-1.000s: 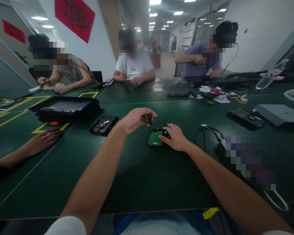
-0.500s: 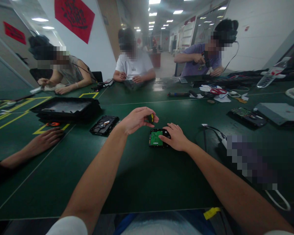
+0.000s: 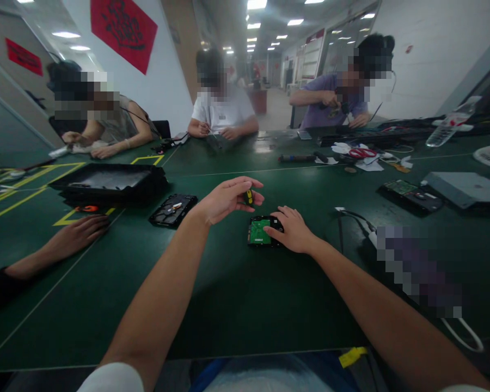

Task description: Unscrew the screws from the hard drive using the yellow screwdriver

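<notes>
My left hand (image 3: 226,200) is closed around a black-and-yellow screwdriver (image 3: 249,197), gripped by its handle just above and behind a hard drive (image 3: 259,233); I cannot make out its shaft. That hard drive lies flat on the green table (image 3: 237,305) with its green circuit board up. My right hand (image 3: 294,228) grips the drive's right side, thumb over the board and fingers across the far edge. Left of my left hand lies another black drive (image 3: 173,210) with small light-coloured parts on top.
A black tray (image 3: 110,179) stands at the left, near another person's hand (image 3: 79,234). At the right are a circuit-board drive (image 3: 410,196), a grey metal box (image 3: 467,189) and a cable (image 3: 357,218). Red-handled scissors (image 3: 362,153) lie among scraps. Several people sit around the table.
The screwdriver handle has turned slightly in my left fingers, and more of its yellow shows. My right hand and the hard drive have stayed in place.
</notes>
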`<state>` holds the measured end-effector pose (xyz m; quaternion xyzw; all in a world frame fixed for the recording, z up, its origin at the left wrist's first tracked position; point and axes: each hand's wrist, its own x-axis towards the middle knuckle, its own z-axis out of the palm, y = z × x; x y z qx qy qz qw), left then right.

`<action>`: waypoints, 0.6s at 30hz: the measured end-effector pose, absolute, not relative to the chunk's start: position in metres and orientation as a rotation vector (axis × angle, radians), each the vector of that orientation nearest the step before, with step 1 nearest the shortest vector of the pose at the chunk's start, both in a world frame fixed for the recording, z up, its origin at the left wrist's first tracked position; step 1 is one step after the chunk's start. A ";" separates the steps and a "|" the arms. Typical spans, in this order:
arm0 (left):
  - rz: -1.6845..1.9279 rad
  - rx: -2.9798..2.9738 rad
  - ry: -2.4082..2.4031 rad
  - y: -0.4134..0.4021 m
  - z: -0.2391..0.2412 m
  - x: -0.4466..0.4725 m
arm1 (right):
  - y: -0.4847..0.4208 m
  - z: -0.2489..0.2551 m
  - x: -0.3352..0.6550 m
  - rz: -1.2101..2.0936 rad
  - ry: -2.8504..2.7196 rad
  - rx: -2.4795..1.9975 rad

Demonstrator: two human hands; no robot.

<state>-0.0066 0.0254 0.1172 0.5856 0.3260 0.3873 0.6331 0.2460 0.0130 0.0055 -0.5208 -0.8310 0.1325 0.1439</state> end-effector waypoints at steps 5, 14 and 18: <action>0.898 1.353 0.794 0.028 0.116 -0.008 | 0.013 0.005 0.247 0.399 -2.386 -1.499; 0.858 1.370 0.798 0.025 0.118 -0.007 | 0.014 0.003 0.247 0.393 -2.383 -1.500; 0.843 1.329 0.769 0.023 0.121 -0.009 | 0.014 0.002 0.247 0.390 -2.381 -1.504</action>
